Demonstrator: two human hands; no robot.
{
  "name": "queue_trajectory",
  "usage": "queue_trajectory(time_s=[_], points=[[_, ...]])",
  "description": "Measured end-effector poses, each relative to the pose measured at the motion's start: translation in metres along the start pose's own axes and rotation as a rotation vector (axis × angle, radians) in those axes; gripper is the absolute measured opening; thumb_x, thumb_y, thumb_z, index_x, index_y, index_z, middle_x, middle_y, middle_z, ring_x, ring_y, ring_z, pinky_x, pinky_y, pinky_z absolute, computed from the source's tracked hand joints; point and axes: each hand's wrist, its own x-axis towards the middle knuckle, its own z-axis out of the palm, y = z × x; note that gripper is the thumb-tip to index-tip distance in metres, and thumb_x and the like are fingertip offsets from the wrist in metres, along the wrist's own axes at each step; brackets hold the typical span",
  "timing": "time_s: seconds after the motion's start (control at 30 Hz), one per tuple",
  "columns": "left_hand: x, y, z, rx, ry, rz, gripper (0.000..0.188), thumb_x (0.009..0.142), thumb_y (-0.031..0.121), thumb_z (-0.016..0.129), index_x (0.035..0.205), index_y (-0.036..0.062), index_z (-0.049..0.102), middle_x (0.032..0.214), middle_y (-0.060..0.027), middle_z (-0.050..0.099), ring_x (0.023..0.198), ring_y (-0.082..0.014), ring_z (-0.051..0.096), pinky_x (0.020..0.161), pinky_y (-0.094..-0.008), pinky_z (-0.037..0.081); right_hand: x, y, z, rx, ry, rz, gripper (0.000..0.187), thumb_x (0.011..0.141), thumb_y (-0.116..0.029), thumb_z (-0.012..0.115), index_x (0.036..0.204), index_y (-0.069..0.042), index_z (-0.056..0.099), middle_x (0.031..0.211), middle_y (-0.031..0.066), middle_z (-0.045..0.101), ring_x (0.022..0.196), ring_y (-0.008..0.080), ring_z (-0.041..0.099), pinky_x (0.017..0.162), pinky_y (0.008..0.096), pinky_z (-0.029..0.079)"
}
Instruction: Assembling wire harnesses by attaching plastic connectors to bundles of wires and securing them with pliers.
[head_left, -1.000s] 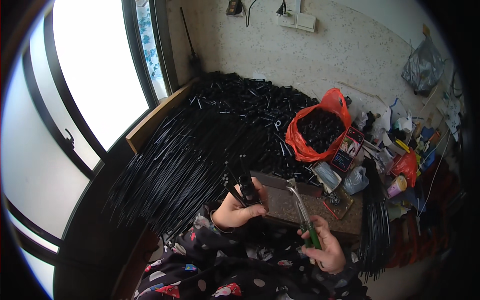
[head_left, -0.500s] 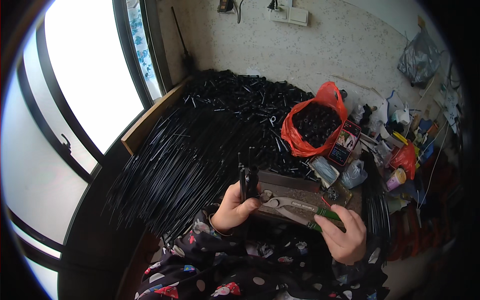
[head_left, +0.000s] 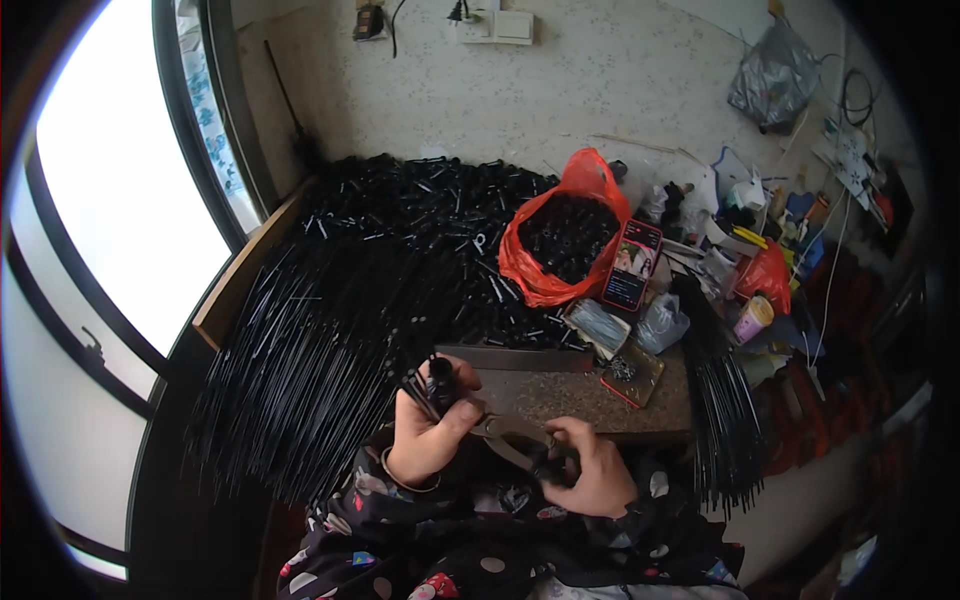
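My left hand [head_left: 425,440] is closed around several thin black rods [head_left: 412,385] and a short black tubular piece [head_left: 440,378], all held roughly upright. Just right of it, the metal pliers [head_left: 515,445] have their jaws close by the left thumb; I cannot tell whether they bite on anything. Around the pliers' handles, which are mostly hidden, my right hand [head_left: 597,475] is closed. Beyond the left hand lies a wide spread of long thin black rods [head_left: 310,370], with a heap of small black parts [head_left: 400,205] behind it.
A red plastic bag [head_left: 515,265] full of small black parts stands at the back, beside a lit phone [head_left: 632,265]. A speckled board [head_left: 540,390] lies in front. More black rods [head_left: 715,400] hang at the right, near a cluttered pile and a paper cup [head_left: 753,318].
The view has swung to the right. The pliers' handles have come closer together, and my right hand has drawn nearer to my left. The left hand's bundle has tilted.
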Motion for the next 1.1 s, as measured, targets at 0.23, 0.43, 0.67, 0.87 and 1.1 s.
queue_trajectory(time_s=[0.23, 0.43, 0.67, 0.87, 1.1], points=[[0.0, -0.007, 0.0, -0.064, -0.005, -0.023, 0.024, 0.082, 0.018, 0.064, 0.088, -0.0011, 0.053, 0.07, -0.0011, 0.054, 0.064, -0.0061, 0.048, 0.057, -0.0202, 0.038, -0.024, 0.009, 0.01, 0.99, -0.558, 0.406, 0.033, 0.085, -0.021, 0.065, 0.105, 0.002, 0.052, 0.072, 0.0092, 0.061, 0.056, 0.0179, 0.059, 0.057, 0.0274, 0.048], [0.004, -0.011, -0.003, 0.073, -0.038, -0.08, 0.032, 0.072, 0.017, 0.076, 0.089, 0.0009, 0.054, 0.076, 0.0, 0.054, 0.069, -0.0061, 0.049, 0.062, -0.0205, 0.04, -0.005, 0.008, 0.01, 0.73, -0.614, 0.436, 0.032, 0.08, -0.019, 0.068, 0.098, 0.001, 0.051, 0.082, 0.0081, 0.059, 0.06, 0.0181, 0.057, 0.055, 0.0286, 0.046], [0.01, -0.004, -0.004, 0.142, -0.087, -0.052, 0.064, 0.043, 0.023, 0.092, 0.091, 0.0032, 0.056, 0.079, 0.0035, 0.054, 0.072, -0.0047, 0.048, 0.063, -0.0204, 0.039, -0.017, 0.001, -0.011, 0.146, -0.106, 0.09, 0.028, 0.075, -0.005, 0.059, 0.101, 0.005, 0.053, 0.081, 0.0159, 0.061, 0.061, 0.0269, 0.058, 0.059, 0.035, 0.048], [0.009, -0.004, 0.006, 0.023, -0.097, -0.131, 0.075, 0.035, 0.042, 0.092, 0.089, 0.0046, 0.057, 0.073, 0.0035, 0.053, 0.067, -0.0046, 0.048, 0.058, -0.0195, 0.038, -0.02, 0.023, 0.016, 1.169, -0.736, 0.552, 0.036, 0.08, -0.008, 0.066, 0.11, 0.005, 0.05, 0.07, 0.0079, 0.062, 0.057, 0.015, 0.059, 0.054, 0.0263, 0.048], [0.011, -0.011, -0.014, 0.155, -0.187, -0.028, 0.07, 0.049, 0.021, 0.092, 0.103, 0.0013, 0.053, 0.091, 0.0013, 0.055, 0.081, -0.0052, 0.049, 0.072, -0.0213, 0.041, -0.005, 0.012, 0.009, -0.556, 0.449, -0.315, 0.04, 0.075, -0.007, 0.063, 0.111, 0.0, 0.046, 0.074, 0.0113, 0.057, 0.059, 0.0305, 0.056, 0.062, 0.032, 0.047]])
